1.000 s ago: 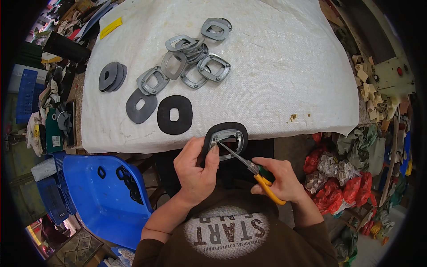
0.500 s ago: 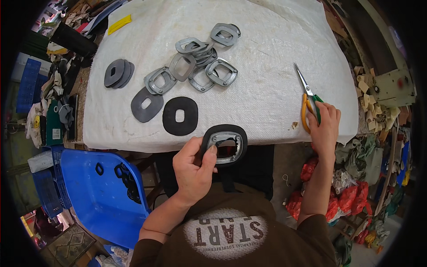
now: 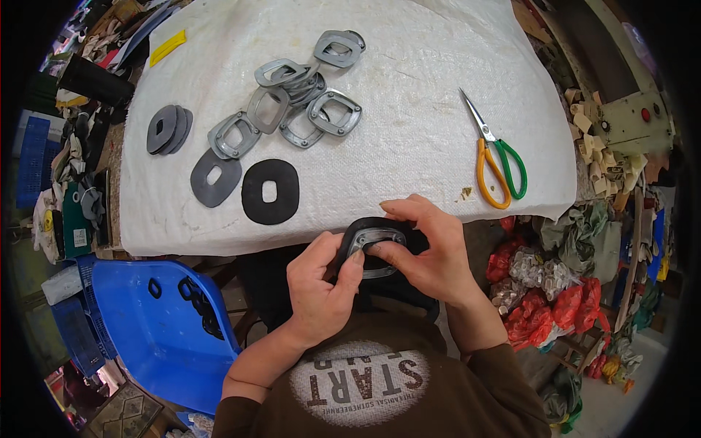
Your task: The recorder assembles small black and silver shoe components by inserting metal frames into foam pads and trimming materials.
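Close in at the person's lap, just under the table's near edge, both hands are closed on one piece: a grey metal frame [image 3: 376, 250] seated on a black rubber pad [image 3: 365, 226]. The left hand [image 3: 321, 288] grips it from the lower left, thumb pressed on the frame's rim; the right hand [image 3: 431, 252] curls over it from the right, fingers hooked along the top of the pad and into the opening. The piece sits between the two hands, its long axis running roughly side to side, tilted a little, and neither hand is clearly nearer than the other. The frame is a rounded, dull oblong ring with a central opening; the pad looks matte and pliable, showing as a dark border around it. Up and left of the left hand, on the white woven table cover [image 3: 409, 117], lie a flat black oval pad [image 3: 270, 191] with a small hole and a grey one [image 3: 215, 177] just beside it. Up and right of the right hand lie scissors [image 3: 493, 157] with one orange and one green handle, blades pointing away. Farther off, a loose pile of metal frames [image 3: 299, 102] overlaps itself, with a small stack of grey pads [image 3: 168, 129] to its left.
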The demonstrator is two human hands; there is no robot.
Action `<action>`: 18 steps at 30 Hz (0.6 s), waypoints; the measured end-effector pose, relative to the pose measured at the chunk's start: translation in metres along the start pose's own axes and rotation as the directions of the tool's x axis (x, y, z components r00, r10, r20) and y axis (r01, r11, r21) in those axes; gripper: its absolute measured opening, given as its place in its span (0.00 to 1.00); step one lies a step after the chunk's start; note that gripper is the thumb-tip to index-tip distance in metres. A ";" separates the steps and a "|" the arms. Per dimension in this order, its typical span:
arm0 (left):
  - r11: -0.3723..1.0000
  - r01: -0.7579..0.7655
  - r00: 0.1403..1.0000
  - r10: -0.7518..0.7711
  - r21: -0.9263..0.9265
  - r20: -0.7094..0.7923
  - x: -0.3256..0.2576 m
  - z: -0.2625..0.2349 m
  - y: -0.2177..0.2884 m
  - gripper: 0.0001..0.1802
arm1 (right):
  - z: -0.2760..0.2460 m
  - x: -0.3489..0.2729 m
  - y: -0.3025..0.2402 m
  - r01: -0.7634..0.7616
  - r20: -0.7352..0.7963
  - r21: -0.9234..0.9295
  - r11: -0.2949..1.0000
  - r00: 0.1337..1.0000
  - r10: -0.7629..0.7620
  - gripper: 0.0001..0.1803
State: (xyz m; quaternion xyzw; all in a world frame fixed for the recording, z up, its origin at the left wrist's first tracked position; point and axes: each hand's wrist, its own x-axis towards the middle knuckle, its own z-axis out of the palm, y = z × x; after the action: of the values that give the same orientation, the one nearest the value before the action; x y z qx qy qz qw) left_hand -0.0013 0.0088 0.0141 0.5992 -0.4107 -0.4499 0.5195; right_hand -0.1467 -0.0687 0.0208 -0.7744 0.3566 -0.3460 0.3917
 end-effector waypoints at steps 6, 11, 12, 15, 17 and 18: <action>0.996 0.055 0.998 -0.052 -0.067 0.048 -0.001 0.004 0.006 0.06 | 0.004 -0.005 -0.002 -0.392 0.074 0.522 0.758 0.906 0.417 0.19; 0.999 0.003 1.000 -0.002 -0.054 0.028 -0.005 0.010 0.001 0.05 | 0.004 -0.003 0.002 -0.483 0.188 0.596 0.641 0.860 0.474 0.16; 0.999 -0.041 0.999 0.041 -0.020 0.009 -0.005 0.010 -0.001 0.05 | 0.005 -0.003 0.003 -0.476 0.197 0.599 0.644 0.867 0.458 0.15; 1.000 -0.028 0.999 0.028 -0.014 0.019 -0.003 0.011 -0.001 0.05 | 0.002 -0.005 0.014 -0.526 0.293 0.685 0.504 0.832 0.471 0.16; 0.997 0.014 1.000 -0.015 -0.082 -0.013 -0.003 0.013 0.005 0.05 | 0.002 -0.006 0.011 -0.466 0.240 0.729 0.501 0.860 0.451 0.17; 0.987 0.053 0.997 -0.060 -0.152 -0.040 -0.002 0.014 0.007 0.06 | 0.001 -0.007 0.010 -0.402 0.183 0.769 0.497 0.883 0.432 0.18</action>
State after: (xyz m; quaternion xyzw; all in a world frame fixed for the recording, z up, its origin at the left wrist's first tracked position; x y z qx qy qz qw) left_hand -0.0154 0.0068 0.0202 0.5794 -0.3465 -0.4811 0.5593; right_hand -0.1523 -0.0674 0.0101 -0.4054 0.3497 -0.3750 0.7568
